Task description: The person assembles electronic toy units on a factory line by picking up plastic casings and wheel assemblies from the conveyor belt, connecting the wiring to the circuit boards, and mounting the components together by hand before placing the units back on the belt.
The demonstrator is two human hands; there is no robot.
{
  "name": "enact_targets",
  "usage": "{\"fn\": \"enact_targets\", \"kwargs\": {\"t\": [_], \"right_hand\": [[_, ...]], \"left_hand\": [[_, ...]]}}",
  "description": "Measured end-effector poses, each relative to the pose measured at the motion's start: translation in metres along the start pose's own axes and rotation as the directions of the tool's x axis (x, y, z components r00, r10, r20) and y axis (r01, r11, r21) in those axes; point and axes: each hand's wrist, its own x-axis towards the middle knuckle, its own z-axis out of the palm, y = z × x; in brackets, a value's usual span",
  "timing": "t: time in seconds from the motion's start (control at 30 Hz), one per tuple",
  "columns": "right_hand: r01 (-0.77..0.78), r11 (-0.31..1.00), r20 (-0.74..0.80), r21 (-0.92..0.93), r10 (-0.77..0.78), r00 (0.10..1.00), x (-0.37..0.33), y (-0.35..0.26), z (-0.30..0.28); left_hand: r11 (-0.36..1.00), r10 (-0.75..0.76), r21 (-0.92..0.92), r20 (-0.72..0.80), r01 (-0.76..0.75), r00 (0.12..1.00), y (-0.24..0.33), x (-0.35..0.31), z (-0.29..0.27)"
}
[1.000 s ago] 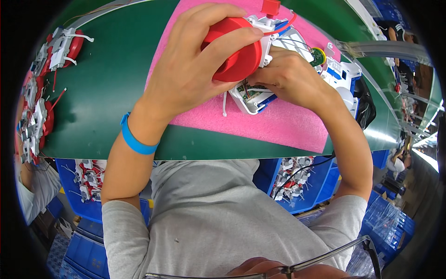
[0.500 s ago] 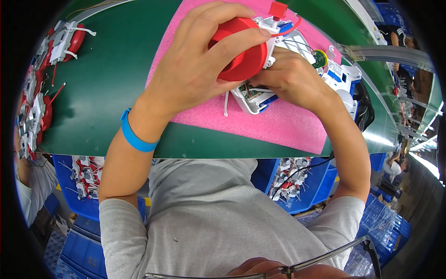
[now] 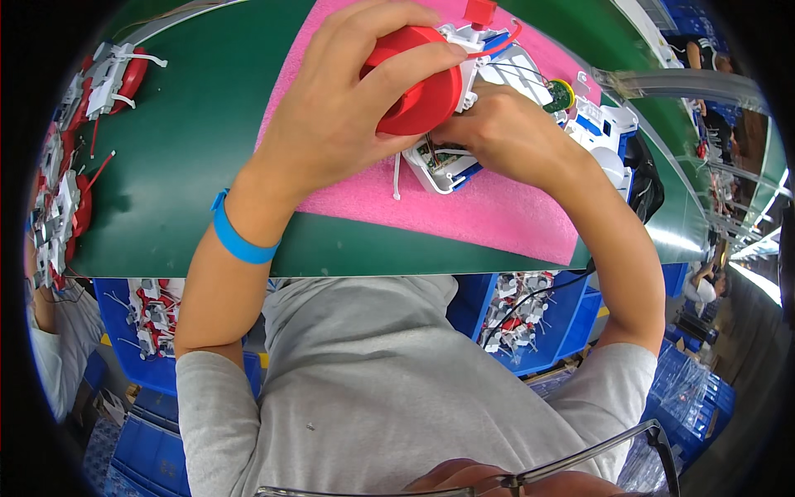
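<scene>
My left hand [image 3: 339,99] is wrapped round a red cup-shaped part [image 3: 426,95] with a white bracket on its right side. A small red block [image 3: 479,12] and a red cable [image 3: 501,45] show at the bracket's top. Beneath lies an opened white and blue housing [image 3: 451,178] with a green circuit board [image 3: 432,157] inside. My right hand [image 3: 497,124] is closed, its fingertips tucked under the bracket near thin wires; what they pinch is hidden. Just beyond it, a round green board with a yellow rim [image 3: 561,95] hangs on dark wires.
A pink foam mat [image 3: 522,228] covers part of the green table [image 3: 182,190]. Several red and white assemblies [image 3: 112,79] line the left edge. White and blue housing parts [image 3: 604,137] and a black bag [image 3: 644,182] lie at right. Blue bins [image 3: 563,327] hold parts below the table edge.
Both hands and the red part have shifted slightly left and up in the picture. The left hand keeps its hold, and the right hand stays under the bracket.
</scene>
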Motion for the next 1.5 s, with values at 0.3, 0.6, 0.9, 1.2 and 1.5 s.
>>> {"fn": "enact_targets", "kwargs": {"t": [0.3,0.6,0.9,1.2,1.5], "right_hand": [[-0.056,0.998,0.050,-0.006,0.056,0.997,0.003,-0.006,-0.002],[0.003,0.999,-0.074,-0.036,-0.005,0.997,0.004,-0.008,-0.001],[-0.294,0.682,-0.393,0.670,0.662,0.638,-0.050,-0.025,-0.067],[-0.044,0.542,-0.293,0.839,0.519,0.803,-0.051,-0.040,-0.038],[-0.071,0.924,-0.727,0.375,0.340,0.597,-0.037,-0.081,-0.018]], "left_hand": [[0.978,-0.137,-0.164,-0.014,0.132,0.991,0.019,0.013,-0.014],[0.976,-0.146,-0.160,0.041,0.150,0.988,0.016,0.016,-0.017],[0.978,0.190,-0.114,0.120,-0.177,0.974,0.019,0.020,-0.023],[0.930,0.363,-0.040,0.265,-0.366,0.893,0.029,0.029,-0.039],[0.424,-0.585,-0.557,0.434,0.715,0.685,0.057,0.012,-0.040]]}}
